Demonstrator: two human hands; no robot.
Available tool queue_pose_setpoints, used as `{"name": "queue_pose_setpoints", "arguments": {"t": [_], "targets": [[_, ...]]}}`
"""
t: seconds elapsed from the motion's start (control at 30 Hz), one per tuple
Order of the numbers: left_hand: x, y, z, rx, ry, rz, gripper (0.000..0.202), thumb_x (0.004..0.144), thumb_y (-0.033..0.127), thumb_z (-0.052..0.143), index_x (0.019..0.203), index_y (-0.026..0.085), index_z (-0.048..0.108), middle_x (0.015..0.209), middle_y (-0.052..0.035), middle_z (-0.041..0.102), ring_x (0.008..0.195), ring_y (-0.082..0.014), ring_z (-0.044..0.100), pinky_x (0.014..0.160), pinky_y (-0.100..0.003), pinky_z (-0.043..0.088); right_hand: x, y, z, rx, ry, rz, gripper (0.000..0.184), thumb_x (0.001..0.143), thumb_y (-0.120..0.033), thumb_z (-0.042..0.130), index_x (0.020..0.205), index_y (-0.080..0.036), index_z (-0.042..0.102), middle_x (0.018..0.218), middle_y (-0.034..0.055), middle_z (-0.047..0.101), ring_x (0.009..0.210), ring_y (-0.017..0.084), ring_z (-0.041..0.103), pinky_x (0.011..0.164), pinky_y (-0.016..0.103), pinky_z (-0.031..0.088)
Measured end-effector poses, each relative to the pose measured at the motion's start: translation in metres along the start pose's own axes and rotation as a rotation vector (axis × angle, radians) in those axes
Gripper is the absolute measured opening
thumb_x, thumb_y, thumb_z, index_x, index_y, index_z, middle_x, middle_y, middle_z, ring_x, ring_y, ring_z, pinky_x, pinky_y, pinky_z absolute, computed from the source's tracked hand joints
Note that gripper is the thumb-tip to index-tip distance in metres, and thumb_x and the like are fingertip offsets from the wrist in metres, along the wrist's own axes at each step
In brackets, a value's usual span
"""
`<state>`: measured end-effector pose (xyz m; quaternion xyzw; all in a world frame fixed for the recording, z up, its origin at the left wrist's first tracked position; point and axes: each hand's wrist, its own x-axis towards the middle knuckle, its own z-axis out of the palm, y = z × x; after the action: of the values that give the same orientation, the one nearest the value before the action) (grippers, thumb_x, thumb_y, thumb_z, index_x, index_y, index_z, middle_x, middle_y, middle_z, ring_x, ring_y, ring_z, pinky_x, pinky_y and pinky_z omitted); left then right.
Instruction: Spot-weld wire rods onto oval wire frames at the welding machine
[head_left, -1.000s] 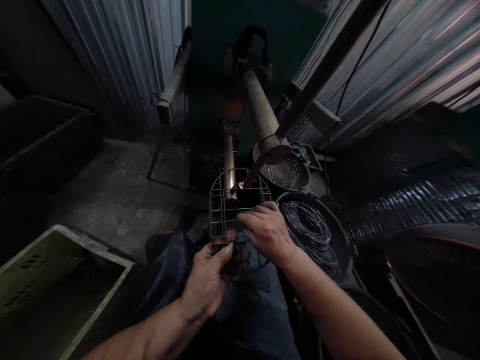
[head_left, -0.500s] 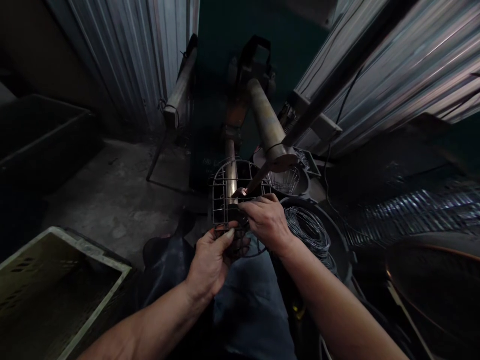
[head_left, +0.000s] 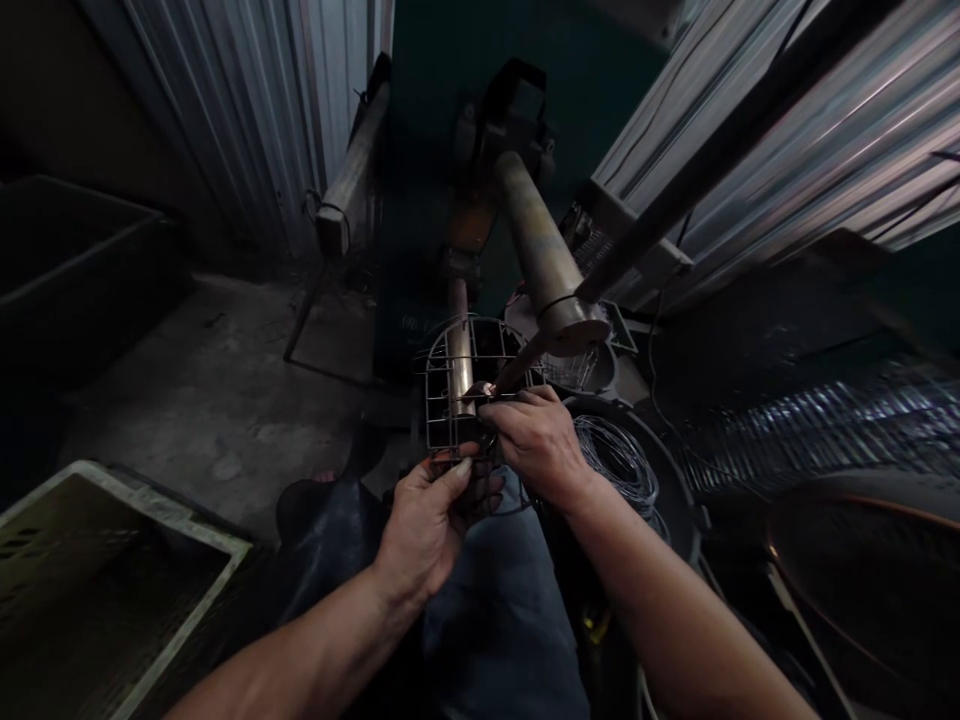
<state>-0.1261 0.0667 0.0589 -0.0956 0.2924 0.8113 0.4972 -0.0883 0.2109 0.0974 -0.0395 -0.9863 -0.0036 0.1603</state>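
A half-round wire basket frame (head_left: 457,385) stands upright over my lap, slipped over the lower arm of a spot welder. My left hand (head_left: 427,520) is closed on the frame's bottom edge, thumb on top. My right hand (head_left: 536,440) is closed around the frame's right side, fingertips beside the weld point. The welder's slanted upper electrode tip (head_left: 487,388) meets the frame there, lit faintly orange. The thick upper welder arm (head_left: 544,260) reaches over from behind.
A dark tub with coiled wire (head_left: 619,465) stands right of my knee, another tub with wire baskets (head_left: 581,365) behind it. A pale plastic crate (head_left: 112,580) lies lower left, a dark bin (head_left: 75,270) at far left. Corrugated metal walls enclose both sides.
The wire frame and both hands have shifted slightly up and away from me toward the welder. The weld point's glow is dimmer now than one second ago.
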Motion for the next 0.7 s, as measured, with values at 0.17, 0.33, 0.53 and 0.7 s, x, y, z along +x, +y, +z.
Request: {"name": "queue_pose_setpoints", "arguments": {"t": [0.17, 0.33, 0.53, 0.7], "targets": [[0.0, 0.002, 0.004, 0.003, -0.004, 0.002, 0.023, 0.068, 0.015, 0.068, 0.09, 0.013, 0.061, 0.076, -0.0082, 0.068, 0.069, -0.0209, 0.066, 0.064, -0.032, 0.05, 0.003, 0.003, -0.003, 0.017, -0.037, 0.005, 0.017, 0.08, -0.017, 0.049, 0.082, -0.02, 0.066, 0.073, 0.001, 0.069, 0.069, 0.014, 0.056, 0.075, 0.029, 0.03], [-0.003, 0.005, 0.008, 0.011, 0.004, -0.001, 0.021, 0.069, 0.014, 0.066, 0.09, 0.013, 0.061, 0.075, -0.008, 0.067, 0.07, -0.0213, 0.066, 0.062, -0.032, 0.05, 0.004, 0.003, -0.006, 0.042, -0.04, 0.03, 0.019, 0.078, -0.015, 0.049, 0.084, -0.02, 0.067, 0.077, 0.0019, 0.069, 0.074, 0.015, 0.058, 0.075, 0.029, 0.031], [-0.005, 0.007, 0.011, 0.008, -0.002, 0.001, 0.02, 0.068, 0.013, 0.066, 0.088, 0.012, 0.062, 0.072, -0.0073, 0.067, 0.068, -0.0213, 0.066, 0.063, -0.033, 0.051, 0.003, 0.003, -0.002, 0.078, -0.014, 0.083, 0.018, 0.08, -0.016, 0.05, 0.08, -0.022, 0.067, 0.077, -0.0002, 0.069, 0.074, 0.014, 0.058, 0.076, 0.027, 0.032], [-0.007, 0.005, 0.009, 0.003, 0.011, 0.004, 0.019, 0.069, 0.013, 0.065, 0.087, 0.013, 0.062, 0.071, -0.0055, 0.066, 0.066, -0.021, 0.065, 0.062, -0.035, 0.051, 0.001, 0.0, -0.003, 0.069, -0.02, 0.08, 0.017, 0.079, -0.016, 0.052, 0.081, -0.022, 0.068, 0.074, 0.0002, 0.069, 0.07, 0.014, 0.058, 0.075, 0.027, 0.032]]}}
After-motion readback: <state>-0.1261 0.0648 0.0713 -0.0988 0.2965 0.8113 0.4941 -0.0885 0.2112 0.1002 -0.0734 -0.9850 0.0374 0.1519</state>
